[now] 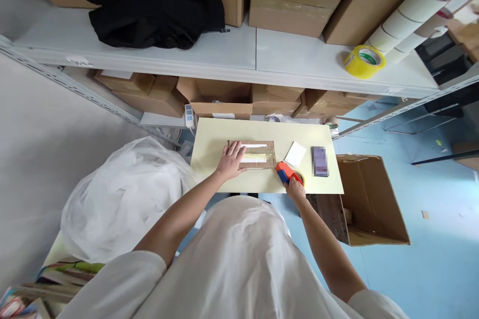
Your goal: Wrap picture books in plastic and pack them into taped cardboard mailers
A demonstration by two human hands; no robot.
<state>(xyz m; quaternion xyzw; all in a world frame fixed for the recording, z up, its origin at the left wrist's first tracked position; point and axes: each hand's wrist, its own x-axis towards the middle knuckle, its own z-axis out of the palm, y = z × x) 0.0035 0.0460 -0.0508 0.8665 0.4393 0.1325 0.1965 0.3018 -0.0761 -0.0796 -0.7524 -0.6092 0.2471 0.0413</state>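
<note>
Fingers of the left hand [231,161], seen in the head view, are extended and slightly apart, palm down on the left end of the flat cardboard carton [258,154]; they grip nothing. Fingers of the right hand [296,188] are closed around the near end of the orange-and-blue tape dispenser [287,170]. The carton lies on the pale yellow bench [213,132], left of the dispenser. Two white strips run lengthwise along its upper face. The dispenser's head is at the carton's near right corner; whether they touch cannot be determined.

Recommended handling, as judged from this position:
1. Press the carton flat with the left palm, so that it does not slide or turn under the pull of the tape.
2. Position the left fingers clear of the dispenser's cutting edge.
3. Align the dispenser with the carton's length before tape contacts the board; a skewed start is likely to wrinkle.
4. Apply even tension and smooth the tape down.
5. Avoid catching the white card [295,154] and the blurred purple rectangular item [320,161], both near the dispenser.
</note>
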